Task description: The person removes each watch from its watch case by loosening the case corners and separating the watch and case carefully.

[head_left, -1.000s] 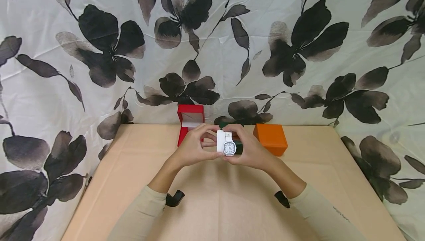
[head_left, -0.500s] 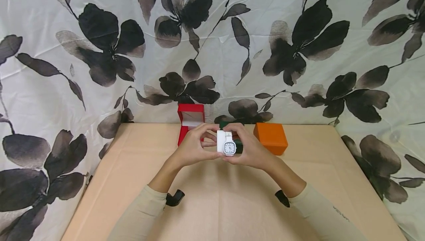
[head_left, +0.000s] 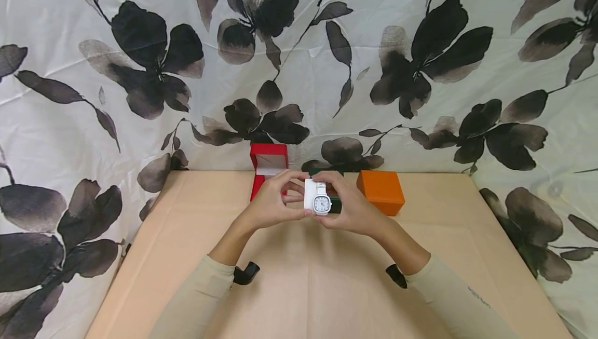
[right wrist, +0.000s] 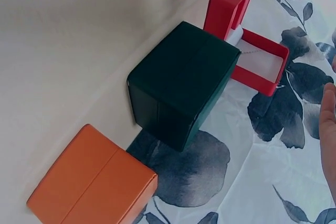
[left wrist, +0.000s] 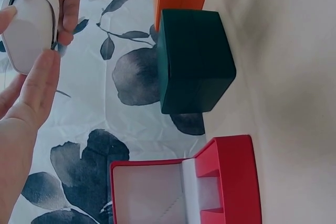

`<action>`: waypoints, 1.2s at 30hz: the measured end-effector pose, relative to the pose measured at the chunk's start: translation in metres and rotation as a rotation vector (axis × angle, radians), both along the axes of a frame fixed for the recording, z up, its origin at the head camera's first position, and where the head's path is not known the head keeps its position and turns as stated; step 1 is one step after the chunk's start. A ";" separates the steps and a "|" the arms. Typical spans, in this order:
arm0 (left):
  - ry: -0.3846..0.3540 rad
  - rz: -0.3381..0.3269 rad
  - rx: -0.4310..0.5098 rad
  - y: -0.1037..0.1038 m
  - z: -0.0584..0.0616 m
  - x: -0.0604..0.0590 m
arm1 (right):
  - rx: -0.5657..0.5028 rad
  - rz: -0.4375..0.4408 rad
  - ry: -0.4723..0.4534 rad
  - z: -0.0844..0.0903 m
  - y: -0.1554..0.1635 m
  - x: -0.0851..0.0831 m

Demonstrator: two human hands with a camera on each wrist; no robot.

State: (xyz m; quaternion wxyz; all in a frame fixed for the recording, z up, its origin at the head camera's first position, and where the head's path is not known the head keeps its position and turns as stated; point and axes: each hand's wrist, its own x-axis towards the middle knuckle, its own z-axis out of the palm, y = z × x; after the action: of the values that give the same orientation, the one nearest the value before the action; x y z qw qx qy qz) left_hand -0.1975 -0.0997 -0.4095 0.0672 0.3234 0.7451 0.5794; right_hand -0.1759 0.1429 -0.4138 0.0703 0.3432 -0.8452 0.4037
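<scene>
Watch (head_left: 322, 204) and white cushion (head_left: 309, 194): the person's left hand (head_left: 272, 204) and right hand (head_left: 353, 208) pinch them between thumbs and fingers; open red box (head_left: 269, 149) at ten o'clock, orange box (head_left: 380, 192) at three.

Left sleeve (head_left: 195, 297): pale cream-beige, lightly creased, cuff ending above the wrist | right sleeve (head_left: 449, 295): same colour; small dark marking (head_left: 478, 297) along it, too small to read | left fitting (head_left: 246, 274): black, stubby, at cuff | right fitting (head_left: 396, 276): black, short | left hand (head_left: 275, 202), right hand (head_left: 353, 205): bare
</scene>
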 end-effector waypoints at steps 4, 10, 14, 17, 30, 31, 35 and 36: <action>-0.014 -0.006 0.013 0.000 -0.001 0.000 | -0.012 -0.003 -0.006 -0.001 0.001 0.002; -0.016 -0.009 0.025 -0.001 -0.002 0.004 | -0.005 -0.012 -0.015 -0.004 0.001 0.005; -0.004 -0.005 0.018 -0.002 -0.002 0.005 | -0.010 -0.013 -0.028 -0.005 0.000 0.007; -0.002 -0.008 0.025 -0.001 -0.001 0.005 | -0.034 -0.011 -0.046 -0.005 -0.001 0.007; 0.014 0.000 0.031 0.000 -0.003 0.003 | -0.084 -0.016 -0.027 -0.006 -0.003 0.008; 0.015 -0.002 0.031 0.000 -0.004 0.003 | -0.084 -0.016 -0.025 -0.006 -0.003 0.008; 0.017 -0.011 0.034 -0.001 -0.003 0.003 | -0.091 -0.015 -0.036 -0.005 -0.004 0.008; 0.014 -0.013 0.034 -0.001 -0.003 0.003 | -0.090 -0.016 -0.038 -0.005 -0.004 0.008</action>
State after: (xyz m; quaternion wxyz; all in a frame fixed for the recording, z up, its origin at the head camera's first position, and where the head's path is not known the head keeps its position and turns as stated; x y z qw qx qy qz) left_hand -0.1941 -0.1009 -0.4129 0.0602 0.3336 0.7334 0.5892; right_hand -0.1675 0.1391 -0.4192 0.0729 0.3251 -0.8302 0.4470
